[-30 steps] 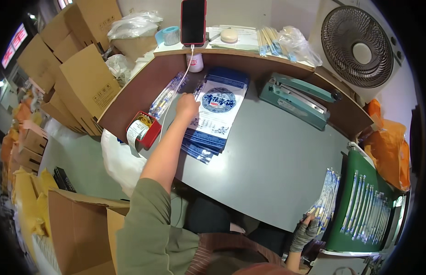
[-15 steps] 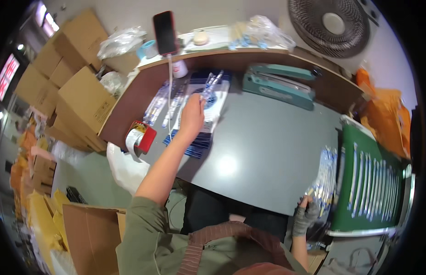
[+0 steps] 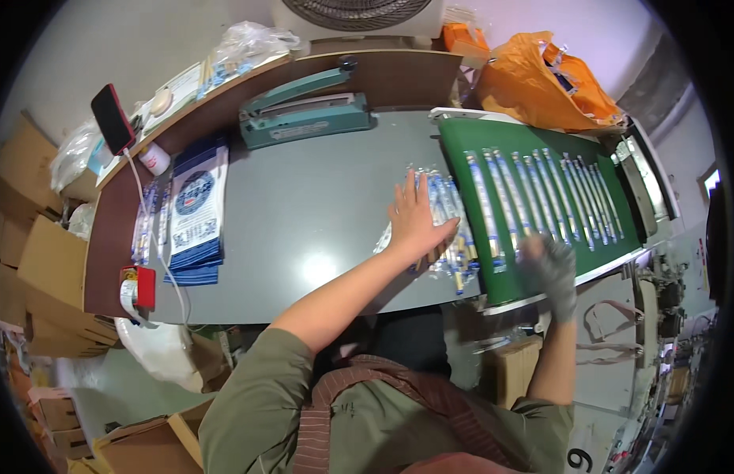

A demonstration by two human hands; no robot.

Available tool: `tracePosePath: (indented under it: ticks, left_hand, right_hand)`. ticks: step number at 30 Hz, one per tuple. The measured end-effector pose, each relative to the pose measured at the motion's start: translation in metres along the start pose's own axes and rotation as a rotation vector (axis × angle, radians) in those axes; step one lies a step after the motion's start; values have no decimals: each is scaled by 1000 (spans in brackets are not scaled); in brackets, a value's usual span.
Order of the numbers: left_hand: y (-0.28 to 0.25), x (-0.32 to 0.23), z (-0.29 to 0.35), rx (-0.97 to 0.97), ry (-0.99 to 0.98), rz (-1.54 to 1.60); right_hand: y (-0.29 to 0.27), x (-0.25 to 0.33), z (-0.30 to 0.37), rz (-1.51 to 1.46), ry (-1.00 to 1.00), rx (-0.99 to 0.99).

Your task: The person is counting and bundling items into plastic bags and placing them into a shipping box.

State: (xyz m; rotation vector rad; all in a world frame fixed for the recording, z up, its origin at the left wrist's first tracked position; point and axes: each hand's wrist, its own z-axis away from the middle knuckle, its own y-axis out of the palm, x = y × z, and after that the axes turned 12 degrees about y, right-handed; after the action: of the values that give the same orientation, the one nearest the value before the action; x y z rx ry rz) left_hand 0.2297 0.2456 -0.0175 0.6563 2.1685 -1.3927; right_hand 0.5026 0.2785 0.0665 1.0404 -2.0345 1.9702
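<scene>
My left hand [image 3: 414, 215] lies with fingers spread on a pile of slim sticks in transparent wrappers [image 3: 454, 225], at the right end of the grey table. My right hand [image 3: 553, 272], in a grey fingerless glove, hovers at the near edge of a green conveyor belt [image 3: 462, 141]. Motion smears its fingers, so any grip is hidden. A row of similar wrapped sticks [image 3: 558, 189] lies side by side on the belt. Far left on the table is a stack of blue and white printed bags [image 3: 197, 197], out of reach of both hands.
A teal long-arm stapler [image 3: 304, 118] stands against the brown back board. At the left are a phone [image 3: 112, 118] with a white cable and a red tape holder [image 3: 144, 288]. An orange bag [image 3: 541, 79] sits behind the belt; cardboard boxes [image 3: 47, 268] stand left of the table.
The view has swung right. My left hand has left the printed bags, letting go of the wrapped sticks there, and come to the right-hand pile. My right hand has moved from that pile to the belt.
</scene>
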Motion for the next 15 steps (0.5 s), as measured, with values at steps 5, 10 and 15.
tracePosePath:
  ticks: [5,10,15]
  left_hand:
    - [37,-22,-21,155,9,-183]
    - [9,26,-9,143,40,-142]
    - [-62,84,24,32,-29,-288]
  right_hand:
    - [-80,-212,-104,446,238,-650]
    - [-96,-262,-128,480,818,-353]
    - [-34,-143,-110,97,361,-110]
